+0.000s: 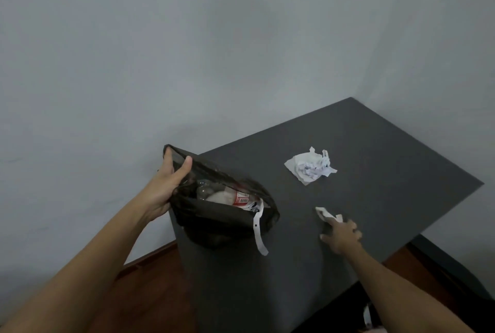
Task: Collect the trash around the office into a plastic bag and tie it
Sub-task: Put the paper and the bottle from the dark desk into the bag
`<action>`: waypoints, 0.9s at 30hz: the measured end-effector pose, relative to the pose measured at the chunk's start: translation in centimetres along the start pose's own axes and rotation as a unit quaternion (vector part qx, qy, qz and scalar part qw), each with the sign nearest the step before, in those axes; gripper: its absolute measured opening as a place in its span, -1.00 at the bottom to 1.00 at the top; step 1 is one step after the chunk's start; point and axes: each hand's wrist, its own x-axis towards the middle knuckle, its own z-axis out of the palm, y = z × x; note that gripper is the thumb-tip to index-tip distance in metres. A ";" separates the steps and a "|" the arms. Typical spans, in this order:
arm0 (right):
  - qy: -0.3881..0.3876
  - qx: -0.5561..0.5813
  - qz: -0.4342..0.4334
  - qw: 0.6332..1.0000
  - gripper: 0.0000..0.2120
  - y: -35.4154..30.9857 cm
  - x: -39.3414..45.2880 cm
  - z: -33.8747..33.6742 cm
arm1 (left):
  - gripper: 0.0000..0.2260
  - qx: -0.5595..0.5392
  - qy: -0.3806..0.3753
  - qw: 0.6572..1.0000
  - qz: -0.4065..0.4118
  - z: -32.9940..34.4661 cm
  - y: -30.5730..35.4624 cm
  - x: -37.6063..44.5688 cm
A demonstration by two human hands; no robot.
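Pretty bare room tbh. Plain grey-white wall (pixel 187 51) fills the whole upper half of the frame. A dark grey table (pixel 375 172) sits lower right, its far corner tucked right into the wall corner. Reddish-brown wood floor (pixel 150 292) shows at lower left, and again under the table's edge on the right. Something dark, can't tell what, at the bottom right.

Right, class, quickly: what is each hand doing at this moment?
Left hand: closed on the rim of the black plastic bag, holding it open.
Right hand: fingers pinching a small paper scrap on the dark table.
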 end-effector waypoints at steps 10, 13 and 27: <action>-0.089 0.495 -0.099 0.859 -0.79 -8.1 -8.5 0.7 | -0.25 -0.006 -0.019 1.000 -0.015 -0.2 -0.3 -0.2; -0.335 0.654 -0.049 0.677 -0.82 -11.0 -12.2 0.8 | -0.22 0.000 -0.032 0.999 -0.025 -0.1 -0.2 -0.3; -0.165 0.690 -0.265 0.653 -0.79 -24.4 -17.4 -6.1 | 0.21 0.060 -0.116 0.991 -0.035 0.2 -0.1 -3.1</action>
